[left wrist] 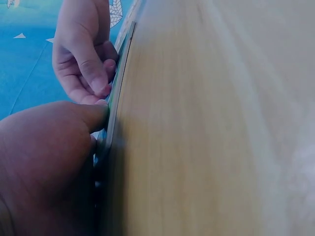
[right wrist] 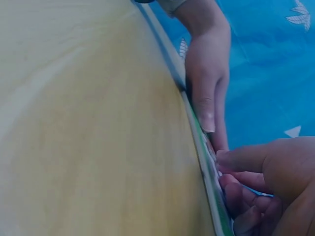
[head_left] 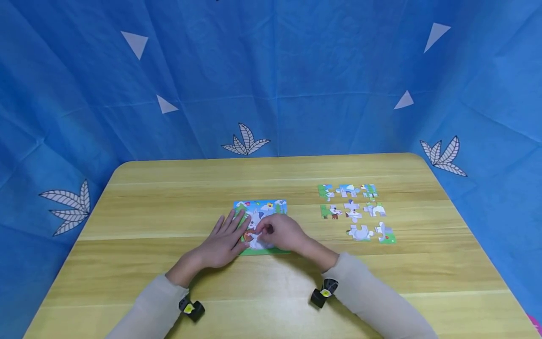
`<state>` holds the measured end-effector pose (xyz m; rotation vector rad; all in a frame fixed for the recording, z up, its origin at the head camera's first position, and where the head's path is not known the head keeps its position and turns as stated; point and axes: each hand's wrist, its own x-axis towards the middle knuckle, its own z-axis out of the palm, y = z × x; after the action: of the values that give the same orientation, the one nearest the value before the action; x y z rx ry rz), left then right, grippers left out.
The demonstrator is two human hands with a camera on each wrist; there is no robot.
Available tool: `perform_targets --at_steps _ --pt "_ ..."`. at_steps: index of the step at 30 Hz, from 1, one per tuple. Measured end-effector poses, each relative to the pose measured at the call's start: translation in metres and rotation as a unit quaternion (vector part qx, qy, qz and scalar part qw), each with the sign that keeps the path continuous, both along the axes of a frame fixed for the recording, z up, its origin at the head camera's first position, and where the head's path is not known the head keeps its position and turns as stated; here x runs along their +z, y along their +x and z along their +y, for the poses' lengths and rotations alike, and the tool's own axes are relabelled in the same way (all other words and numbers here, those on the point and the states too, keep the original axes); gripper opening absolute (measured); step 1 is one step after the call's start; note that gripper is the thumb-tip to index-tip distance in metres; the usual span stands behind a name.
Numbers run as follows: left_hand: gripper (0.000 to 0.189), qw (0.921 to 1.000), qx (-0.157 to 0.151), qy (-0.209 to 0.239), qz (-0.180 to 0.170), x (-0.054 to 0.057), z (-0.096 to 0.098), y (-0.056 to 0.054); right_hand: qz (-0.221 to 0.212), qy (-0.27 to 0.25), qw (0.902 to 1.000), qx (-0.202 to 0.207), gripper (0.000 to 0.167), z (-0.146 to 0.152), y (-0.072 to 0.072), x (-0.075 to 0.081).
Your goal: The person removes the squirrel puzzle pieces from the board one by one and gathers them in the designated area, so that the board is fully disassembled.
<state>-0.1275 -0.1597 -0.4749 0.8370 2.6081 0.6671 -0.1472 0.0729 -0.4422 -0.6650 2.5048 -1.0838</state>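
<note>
A picture puzzle board (head_left: 264,251) with a white cartoon animal lies on the table. My left hand (head_left: 222,242) rests spread across its left side, fingers straight, with the thumb (left wrist: 96,115) at the near edge. Over the middle of the board my right hand (head_left: 281,231) is bent down, thumb and forefinger together in a pinch at the picture. A small puzzle piece sits at those fingertips, mostly hidden by the hand. From the right wrist, the right thumb (right wrist: 241,156) and curled fingers show close against the board's face (right wrist: 210,169).
Several loose puzzle pieces (head_left: 352,214) lie in three rows right of the board. The wooden table (head_left: 169,197) runs back to a blue cloth (head_left: 271,70). Each wrist wears a small black camera (head_left: 323,293).
</note>
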Motion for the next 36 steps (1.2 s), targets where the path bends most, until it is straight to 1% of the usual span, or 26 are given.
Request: perform_targets --at_steps 4,9,12,16,19,24,28,32,36 --pt "0.067 1.0 -0.003 0.006 0.002 -0.001 -0.001 0.0 0.019 0.027 0.9994 0.004 0.009 -0.004 0.003 -0.002" --pt "0.067 0.9999 -0.004 0.011 0.009 -0.001 -0.002 0.0 0.034 0.041 0.9986 -0.001 0.009 -0.009 0.005 -0.005" --pt "0.067 0.9999 -0.004 0.011 0.006 0.002 -0.002 0.0 0.038 0.041 0.9984 -0.004 0.01 -0.011 0.006 -0.006" --pt "0.068 0.9999 -0.004 0.015 0.004 0.003 -0.002 0.0 0.037 0.035 0.9986 -0.016 0.011 -0.011 0.006 -0.007" --pt "0.068 0.9995 -0.003 0.031 0.006 0.002 -0.003 -0.001 0.038 0.033 0.9984 -0.027 0.012 -0.012 0.007 -0.007" --pt "0.07 0.9987 -0.003 0.05 0.01 0.008 -0.004 -0.001 0.047 0.037 0.9975 -0.037 0.012 -0.014 0.008 -0.007" --pt "0.075 0.9992 0.011 0.037 0.014 0.013 -0.006 -0.002 0.052 0.04 0.997 -0.041 0.012 -0.014 0.008 -0.007" --pt "0.081 0.9991 0.03 0.019 0.023 0.016 -0.012 -0.003 0.047 0.036 0.9972 -0.046 0.013 -0.013 0.007 -0.008" --pt "0.094 0.9993 0.034 0.014 0.01 0.017 -0.018 -0.003 0.038 0.036 0.9974 -0.05 0.015 -0.014 0.006 -0.007"
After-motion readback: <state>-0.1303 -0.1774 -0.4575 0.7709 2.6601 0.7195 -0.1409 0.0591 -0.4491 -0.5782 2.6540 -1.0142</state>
